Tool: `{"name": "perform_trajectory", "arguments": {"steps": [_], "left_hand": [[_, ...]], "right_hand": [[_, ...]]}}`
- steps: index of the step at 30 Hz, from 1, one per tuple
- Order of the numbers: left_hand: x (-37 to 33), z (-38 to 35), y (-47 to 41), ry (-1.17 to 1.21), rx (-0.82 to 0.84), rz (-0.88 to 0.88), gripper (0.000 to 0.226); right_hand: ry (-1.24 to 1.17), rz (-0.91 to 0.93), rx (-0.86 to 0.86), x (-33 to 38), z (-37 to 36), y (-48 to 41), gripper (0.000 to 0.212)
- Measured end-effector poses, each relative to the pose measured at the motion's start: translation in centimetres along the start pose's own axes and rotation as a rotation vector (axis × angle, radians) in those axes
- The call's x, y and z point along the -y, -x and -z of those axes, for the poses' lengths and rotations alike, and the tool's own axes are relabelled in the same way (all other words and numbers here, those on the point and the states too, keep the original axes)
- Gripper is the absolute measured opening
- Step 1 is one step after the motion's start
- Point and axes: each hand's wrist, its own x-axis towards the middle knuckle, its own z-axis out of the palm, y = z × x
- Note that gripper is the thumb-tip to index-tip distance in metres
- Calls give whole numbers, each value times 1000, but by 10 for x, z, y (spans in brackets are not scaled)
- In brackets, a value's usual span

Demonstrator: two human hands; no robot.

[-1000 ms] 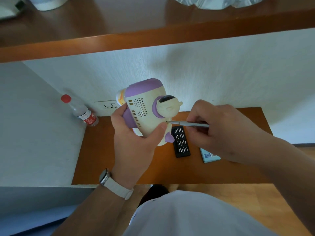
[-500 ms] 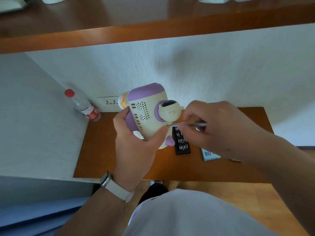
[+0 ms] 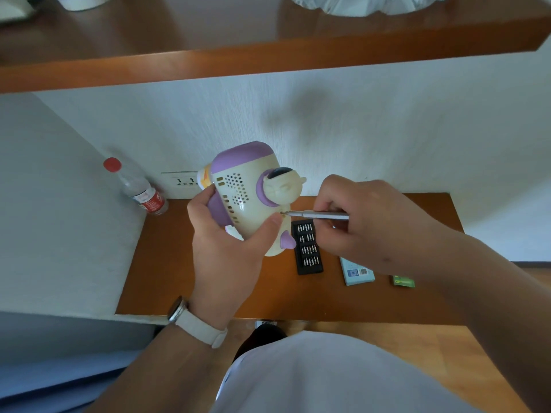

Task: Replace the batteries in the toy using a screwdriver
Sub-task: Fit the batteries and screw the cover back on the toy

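The toy, a cream and purple robot figure, is held up above the counter, its perforated side facing you. Your left hand wraps it from below, so this grip is closed around the body. The screwdriver lies almost horizontal, its long axis running right to left, and its tip meets the toy just beside your left thumb. Your right hand pinches the handle, a closed grip on the tool. The screw therefore lies to the left of the right hand, along the shaft, and I judge the turning needs this line kept straight. Below, the bit case lies on the counter.
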Motion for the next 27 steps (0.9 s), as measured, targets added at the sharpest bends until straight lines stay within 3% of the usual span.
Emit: {"name": "perform_trajectory", "arguments": {"steps": [7, 23, 27], "left_hand": [[-5, -7, -1, -10, -9, -20, 79], [-8, -15, -3, -35, 24, -39, 76], [-5, -14, -4, -45, 35, -40, 76]], "right_hand": [[22, 6, 22, -7, 9, -1, 21], [50, -35, 35, -9, 15, 1, 10], [114, -38, 41, -8, 13, 2, 17]]}}
